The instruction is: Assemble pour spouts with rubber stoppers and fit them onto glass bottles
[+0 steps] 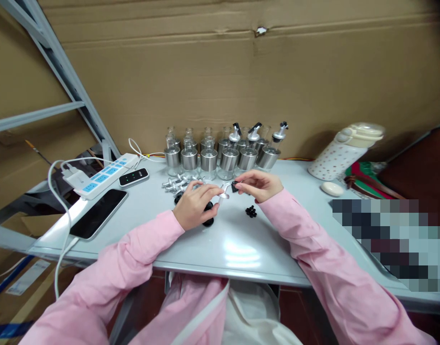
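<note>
My left hand (198,206) is closed on a silver pour spout (224,192), its tube tilted up to the right. Just right of it, my right hand (259,185) pinches a small black cap (235,187) close to the spout's tip; whether the two touch I cannot tell. Beneath my left hand lie round black stoppers (208,221), partly hidden by it. More silver spouts (180,182) lie in a group behind that hand. A small heap of black pieces (251,211) lies below my right hand.
Steel-and-glass bottles (208,160) stand in rows at the back; three on the right carry spouts, such as this one (253,133). Left are a power strip (110,173), a black device (134,178) and a phone (99,214). Right are a dotted flask (344,151) and a white lid (332,189).
</note>
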{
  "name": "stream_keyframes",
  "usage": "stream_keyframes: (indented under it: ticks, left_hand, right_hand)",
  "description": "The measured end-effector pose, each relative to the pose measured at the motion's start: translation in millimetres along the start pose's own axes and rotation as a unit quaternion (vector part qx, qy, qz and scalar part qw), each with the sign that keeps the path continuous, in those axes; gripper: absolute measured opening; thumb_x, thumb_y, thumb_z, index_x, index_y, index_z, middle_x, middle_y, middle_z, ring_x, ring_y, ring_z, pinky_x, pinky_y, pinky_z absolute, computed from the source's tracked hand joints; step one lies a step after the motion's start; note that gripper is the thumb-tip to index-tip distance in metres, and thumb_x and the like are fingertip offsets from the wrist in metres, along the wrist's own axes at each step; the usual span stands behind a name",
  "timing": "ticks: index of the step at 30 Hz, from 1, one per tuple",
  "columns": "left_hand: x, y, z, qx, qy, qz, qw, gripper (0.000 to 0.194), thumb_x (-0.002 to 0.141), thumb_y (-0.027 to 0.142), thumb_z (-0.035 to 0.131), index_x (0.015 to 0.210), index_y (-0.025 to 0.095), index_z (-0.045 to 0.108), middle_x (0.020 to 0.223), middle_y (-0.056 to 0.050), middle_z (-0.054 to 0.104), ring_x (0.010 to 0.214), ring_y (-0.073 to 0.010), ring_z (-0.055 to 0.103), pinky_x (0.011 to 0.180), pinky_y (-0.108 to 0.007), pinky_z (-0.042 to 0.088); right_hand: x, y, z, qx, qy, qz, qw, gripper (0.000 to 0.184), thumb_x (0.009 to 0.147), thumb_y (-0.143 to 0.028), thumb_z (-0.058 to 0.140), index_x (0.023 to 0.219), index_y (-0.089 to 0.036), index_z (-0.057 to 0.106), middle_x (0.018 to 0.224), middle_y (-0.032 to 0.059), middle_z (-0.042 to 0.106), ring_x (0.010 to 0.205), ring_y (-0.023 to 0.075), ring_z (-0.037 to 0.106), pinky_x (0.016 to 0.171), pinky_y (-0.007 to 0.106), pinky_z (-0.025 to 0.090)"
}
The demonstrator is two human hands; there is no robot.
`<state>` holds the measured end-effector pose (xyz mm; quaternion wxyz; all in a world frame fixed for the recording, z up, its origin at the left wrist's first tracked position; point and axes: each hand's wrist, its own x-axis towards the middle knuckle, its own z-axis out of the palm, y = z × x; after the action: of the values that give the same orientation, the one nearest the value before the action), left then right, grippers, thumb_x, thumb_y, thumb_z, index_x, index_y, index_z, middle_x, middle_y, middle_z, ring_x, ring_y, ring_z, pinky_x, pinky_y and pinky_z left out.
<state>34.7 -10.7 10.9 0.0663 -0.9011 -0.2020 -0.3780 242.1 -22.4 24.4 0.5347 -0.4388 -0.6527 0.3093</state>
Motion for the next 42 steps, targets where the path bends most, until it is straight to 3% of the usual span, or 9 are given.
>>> stream_keyframes:
  ticks: [12,19,22,25,28,35,42]
  left_hand:
    - [-2,-1,1.4,0.0,0.01,0.018,1.0,0.029,0.075,0.012,0.049,0.103,0.019,0.049,0.097,-0.004,0.065,0.081,-0.0139,0.062,0.087,-0.035,0.037]
    - [-1,0,1.7,-0.002,0.018,0.028,0.999,0.028,0.074,0.013,0.05,0.102,0.018,0.049,0.096,-0.005,0.065,0.08,-0.0139,0.062,0.087,-0.036,0.038]
    - [0,1,1.3,-0.003,0.024,0.03,0.999,0.028,0.075,0.014,0.05,0.102,0.017,0.049,0.096,-0.005,0.065,0.081,-0.0141,0.062,0.087,-0.036,0.038]
    - [0,1,1.3,0.002,0.026,0.038,0.999,0.028,0.076,0.014,0.051,0.103,0.017,0.049,0.095,-0.005,0.065,0.085,-0.0149,0.062,0.087,-0.036,0.038]
    - [0,1,1.5,0.003,0.022,0.043,0.999,0.028,0.076,0.015,0.051,0.104,0.018,0.048,0.097,-0.005,0.065,0.086,-0.0148,0.062,0.088,-0.036,0.038]
    - [0,1,1.9,-0.004,0.027,0.046,0.999,0.029,0.076,0.015,0.05,0.104,0.02,0.048,0.097,-0.004,0.065,0.086,-0.014,0.062,0.089,-0.036,0.037]
    - [0,3,0.9,-0.015,0.034,0.052,0.998,0.028,0.075,0.014,0.049,0.103,0.021,0.049,0.096,-0.003,0.066,0.084,-0.0127,0.063,0.09,-0.036,0.036]
  right_hand:
    - [-1,1,5,0.028,-0.013,-0.001,1.0,0.025,0.062,-0.037,0.073,0.074,-0.016,0.067,0.053,0.0,0.062,0.048,0.0123,0.059,0.049,0.026,0.049]
    - [-1,2,1,0.087,-0.057,0.028,0.994,0.022,0.066,-0.034,0.071,0.077,-0.016,0.067,0.057,0.0006,0.063,0.052,0.0118,0.06,0.056,0.026,0.05]
    - [3,4,0,0.18,-0.114,0.086,0.973,0.027,0.066,-0.035,0.072,0.086,-0.017,0.067,0.063,0.0003,0.065,0.055,0.011,0.061,0.061,0.028,0.051]
    - [5,7,2,0.278,-0.177,0.174,0.928,0.039,0.062,-0.037,0.074,0.095,-0.017,0.065,0.068,0.0002,0.065,0.053,0.0098,0.059,0.057,0.028,0.049]
    - [5,10,5,0.339,-0.203,0.235,0.888,0.036,0.061,-0.036,0.075,0.089,-0.014,0.066,0.066,0.0004,0.062,0.051,0.0098,0.056,0.051,0.026,0.045]
    - [4,7,6,0.382,-0.257,0.241,0.854,0.028,0.064,-0.031,0.072,0.083,-0.012,0.064,0.058,-0.001,0.056,0.051,0.0097,0.053,0.052,0.026,0.039]
    - [5,11,5,0.394,-0.273,0.24,0.844,0.032,0.062,-0.03,0.074,0.088,-0.013,0.064,0.055,-0.0038,0.05,0.052,0.009,0.051,0.057,0.026,0.038]
